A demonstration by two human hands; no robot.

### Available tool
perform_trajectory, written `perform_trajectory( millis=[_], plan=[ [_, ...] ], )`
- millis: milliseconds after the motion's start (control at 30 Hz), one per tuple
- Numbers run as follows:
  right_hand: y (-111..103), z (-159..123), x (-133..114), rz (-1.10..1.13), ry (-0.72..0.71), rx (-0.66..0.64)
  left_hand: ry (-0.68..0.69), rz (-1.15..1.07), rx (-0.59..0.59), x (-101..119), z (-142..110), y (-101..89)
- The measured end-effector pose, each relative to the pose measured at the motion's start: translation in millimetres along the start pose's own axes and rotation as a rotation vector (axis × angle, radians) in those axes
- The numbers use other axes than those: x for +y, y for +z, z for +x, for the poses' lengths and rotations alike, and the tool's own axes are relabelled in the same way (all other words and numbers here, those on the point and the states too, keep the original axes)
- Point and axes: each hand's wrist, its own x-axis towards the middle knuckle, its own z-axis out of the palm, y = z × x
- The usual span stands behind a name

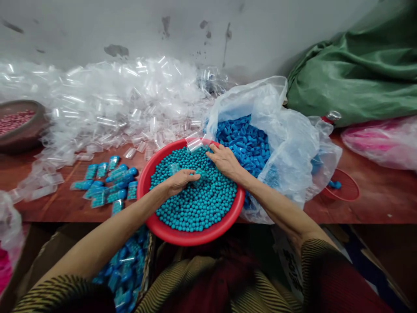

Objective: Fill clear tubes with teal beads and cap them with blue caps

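Observation:
A red basin full of round turquoise beads stands at the table's front edge. Over the middle of the beads, my left hand is closed in a pinch on a small clear plastic container, partly hidden by the fingers. My right hand is at the basin's far right side, fingers reaching out over the beads near the rim, with nothing plainly in them. Just left of its fingertips, a clear plastic container lies at the far rim. Another clear container rests on the beads.
Clear containers are heaped along the wall. Filled, blue-capped containers lie left of the basin; more fill a box below. A plastic bag holds blue caps. A red basket and green sack are right.

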Motion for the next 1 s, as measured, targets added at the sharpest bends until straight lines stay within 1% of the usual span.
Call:
perform_trajectory(
  millis=[67,133,233,300,367,467,533,667,767,800,867,933,1000],
  plan=[
    [-1,2,-3,-0.066,-0.011,-0.069,-0.011,0.013,-0.004,-2,-6,-0.7],
    [-2,-1,-6,-0.089,-0.009,-0.120,-0.014,0.000,-0.040,-4,-11,-1.7],
    [-5,-9,-15,-0.113,-0.038,-0.096,0.019,-0.075,-0.075,-8,-19,-3.3],
    [-7,-15,-22,-0.125,-0.055,-0.075,0.060,-0.087,-0.052,-9,-23,-3.6],
    [-7,-19,-27,-0.105,-0.056,-0.096,0.119,-0.035,0.005,-11,-27,-3.1],
    [-4,-25,-28,-0.014,-0.050,-0.133,0.215,0.035,0.090,-14,-31,-1.7],
    [-2,-27,-27,0.081,-0.031,-0.122,0.246,0.028,0.110,-15,-31,-1.0],
    [1,-30,-27,0.365,-0.024,-0.119,0.276,0.021,0.146,-17,-29,0.4],
    [0,-35,-33,0.474,-0.006,-0.106,0.313,0.159,0.209,-18,-28,2.2],
    [-2,-37,-35,0.461,-0.003,-0.100,0.328,0.211,0.223,-19,-28,2.8],
    [-7,-42,-38,0.357,0.000,-0.093,0.351,0.266,0.232,-21,-28,3.7],
    [-13,-45,-41,0.225,0.023,-0.070,0.348,0.264,0.222,-22,-29,4.6],
    [-17,-47,-43,0.185,0.035,-0.014,0.323,0.254,0.198,-22,-31,6.0]
  ],
)
